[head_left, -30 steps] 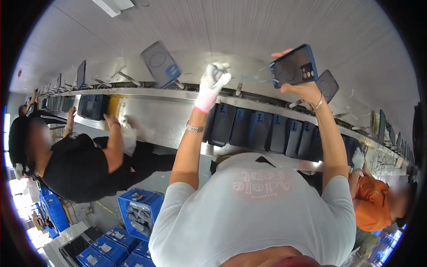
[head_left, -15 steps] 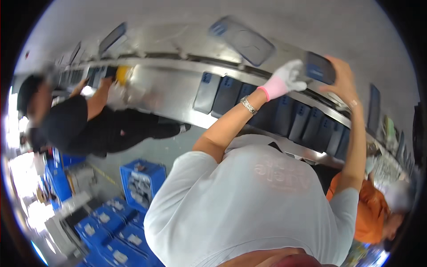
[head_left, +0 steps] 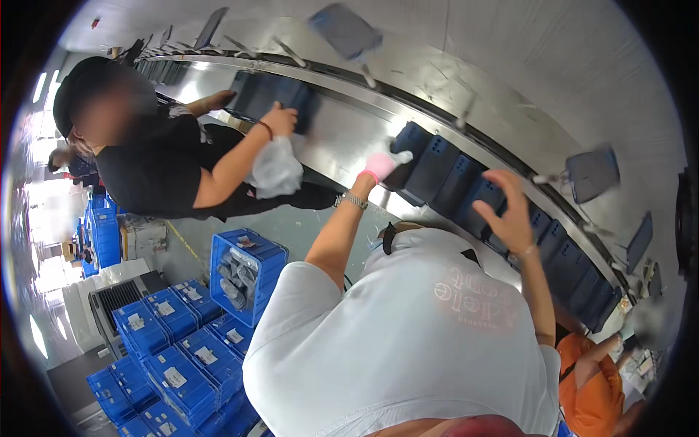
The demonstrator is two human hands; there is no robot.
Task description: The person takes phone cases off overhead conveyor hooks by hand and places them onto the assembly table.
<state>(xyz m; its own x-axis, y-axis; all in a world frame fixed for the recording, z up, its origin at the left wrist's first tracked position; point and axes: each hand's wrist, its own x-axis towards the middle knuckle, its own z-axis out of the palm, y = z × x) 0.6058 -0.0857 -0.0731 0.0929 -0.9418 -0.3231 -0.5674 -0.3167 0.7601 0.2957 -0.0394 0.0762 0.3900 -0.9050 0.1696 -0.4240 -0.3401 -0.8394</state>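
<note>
Hands now lowered: right hand (head_left: 510, 211) empty, on dark phones (head_left: 466, 193).

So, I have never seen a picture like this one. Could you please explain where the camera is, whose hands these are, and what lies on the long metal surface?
There is no machine here. The single picture comes from a very wide camera on a person's head, looking down, so straight edges bend. The white shirt is that person's own body, and both arms reach out from it. The left hand wears a pink and white glove; something small and white shows at its tip, but I cannot tell what. The right hand is bare, with its fingers spread over a row of flat dark blue slabs that lie on the long metal belt. A co-worker in black works at the same belt, with a white bag by the arm. Blue crates stand on the floor.
</note>
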